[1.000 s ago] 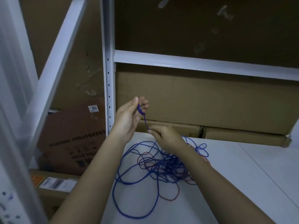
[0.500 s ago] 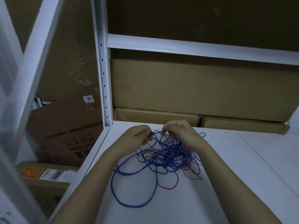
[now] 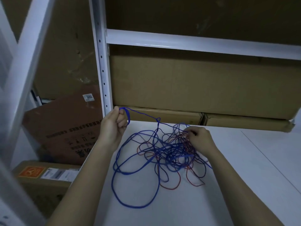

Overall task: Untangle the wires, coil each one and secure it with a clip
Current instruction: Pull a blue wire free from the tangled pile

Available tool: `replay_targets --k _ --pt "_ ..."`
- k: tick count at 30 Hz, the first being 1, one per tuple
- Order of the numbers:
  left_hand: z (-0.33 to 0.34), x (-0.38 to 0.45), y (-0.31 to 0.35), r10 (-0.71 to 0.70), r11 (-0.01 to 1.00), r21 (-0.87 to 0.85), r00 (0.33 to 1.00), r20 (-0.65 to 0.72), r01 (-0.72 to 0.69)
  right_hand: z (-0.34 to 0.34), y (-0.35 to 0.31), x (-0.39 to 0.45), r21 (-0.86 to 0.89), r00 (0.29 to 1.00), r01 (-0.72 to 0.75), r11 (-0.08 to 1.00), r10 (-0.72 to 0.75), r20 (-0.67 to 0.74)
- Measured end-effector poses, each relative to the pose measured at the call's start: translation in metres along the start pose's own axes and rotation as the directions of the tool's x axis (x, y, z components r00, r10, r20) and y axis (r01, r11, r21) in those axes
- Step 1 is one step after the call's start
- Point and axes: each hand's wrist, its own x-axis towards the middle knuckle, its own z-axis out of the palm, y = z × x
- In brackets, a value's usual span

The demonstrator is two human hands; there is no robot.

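A tangle of wires lies on the white table [image 3: 244, 185]: a thick blue wire [image 3: 135, 170] in wide loops, mixed with a thin red wire [image 3: 171, 187] and thin dark strands. My left hand [image 3: 112, 126] is raised at the table's left edge and grips a small loop of the blue wire, which runs taut to a small knot [image 3: 158, 119] and down into the pile. My right hand [image 3: 200, 139] rests on the right side of the pile and pinches thin strands there. No clip is in view.
A white metal shelf upright [image 3: 101, 67] stands just behind my left hand, with a crossbar [image 3: 195, 44] above. Flat cardboard boxes [image 3: 179, 118] line the table's back edge. More boxes [image 3: 65, 131] lean and lie on the floor to the left.
My left hand has moved left and up, pulling a blue strand out taut from the pile. My right hand has shifted right and lower onto the tangle.
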Motion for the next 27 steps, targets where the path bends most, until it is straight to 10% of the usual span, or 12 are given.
replay_targets --k 6,12,27 --pt "0.018 -0.001 -0.002 0.080 0.988 0.130 0.997 0.002 -0.080 0.015 -0.014 0.003 -0.272 0.979 0.199 0.942 -0.204 0.007" --pt "0.039 -0.002 0.001 0.168 0.900 0.404 0.985 0.030 -0.165 0.016 -0.074 -0.024 0.175 0.910 0.415 0.893 -0.412 -0.054" --pt "0.043 0.001 0.007 0.212 0.940 0.289 0.974 -0.080 -0.181 0.015 -0.075 -0.028 0.671 0.989 0.147 0.727 -0.102 -0.106"
